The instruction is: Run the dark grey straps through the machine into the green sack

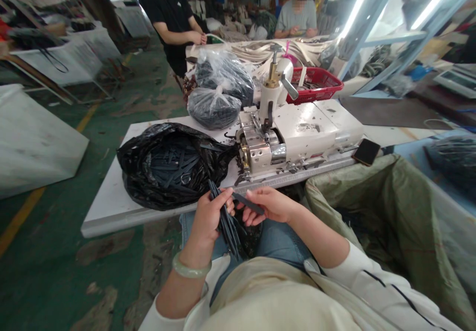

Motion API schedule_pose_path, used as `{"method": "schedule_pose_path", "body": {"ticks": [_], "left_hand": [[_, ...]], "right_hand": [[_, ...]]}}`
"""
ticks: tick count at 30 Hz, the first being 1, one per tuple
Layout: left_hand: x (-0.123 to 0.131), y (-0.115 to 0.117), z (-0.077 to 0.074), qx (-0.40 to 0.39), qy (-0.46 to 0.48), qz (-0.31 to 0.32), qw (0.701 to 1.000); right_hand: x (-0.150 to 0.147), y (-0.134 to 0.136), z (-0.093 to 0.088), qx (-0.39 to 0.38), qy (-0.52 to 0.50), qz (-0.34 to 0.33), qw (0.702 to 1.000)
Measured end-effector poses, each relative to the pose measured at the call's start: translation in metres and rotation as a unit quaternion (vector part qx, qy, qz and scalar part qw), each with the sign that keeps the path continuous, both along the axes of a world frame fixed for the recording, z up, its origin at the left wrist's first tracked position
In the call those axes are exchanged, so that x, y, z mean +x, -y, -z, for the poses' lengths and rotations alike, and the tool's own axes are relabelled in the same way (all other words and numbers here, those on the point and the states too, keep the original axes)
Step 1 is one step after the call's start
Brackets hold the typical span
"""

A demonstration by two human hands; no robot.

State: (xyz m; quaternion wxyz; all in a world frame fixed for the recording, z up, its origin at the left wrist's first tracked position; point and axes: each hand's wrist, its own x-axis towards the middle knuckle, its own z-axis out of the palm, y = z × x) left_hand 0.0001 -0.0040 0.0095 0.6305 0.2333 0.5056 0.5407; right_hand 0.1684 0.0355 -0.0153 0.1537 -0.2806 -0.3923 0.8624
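Note:
My left hand (208,219) is closed around a bundle of dark strips (226,224) held over my lap. A single dark strip (248,203) is pinched in my right hand (269,205), just right of the bundle. Both hands hover at the table's near edge, in front of a white machine (297,135). An open black bag full of dark strips (167,165) lies on the table to the left of the machine.
Two tied clear bags of dark pieces (215,90) stand behind the machine, with a red basket (316,84) to their right. A phone (366,151) lies on the table at right. A green sack (390,207) gapes beside my right arm. Two people are at the far tables.

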Motion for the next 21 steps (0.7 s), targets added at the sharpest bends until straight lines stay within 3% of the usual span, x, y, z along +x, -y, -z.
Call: {"method": "schedule_pose_path", "body": {"ticks": [3,6,9,14,21], "left_hand": [[-0.003,-0.002,0.002,-0.012,0.010,-0.001,1.000],[-0.007,-0.004,0.004,-0.038,0.055,0.002,0.998],[-0.010,-0.006,0.004,-0.045,0.084,0.005,0.995],[-0.008,-0.008,0.002,-0.054,0.095,0.008,0.994],[-0.011,-0.010,0.002,-0.062,0.093,0.001,0.994]], "right_hand": [[-0.001,-0.007,0.001,0.158,0.057,0.033,0.985],[0.008,-0.026,0.000,0.226,0.083,0.178,0.954],[0.020,-0.052,-0.005,0.213,0.083,0.284,0.931],[0.026,-0.083,-0.011,0.175,0.098,0.335,0.921],[0.021,-0.099,-0.006,0.146,0.098,0.376,0.910]]}}
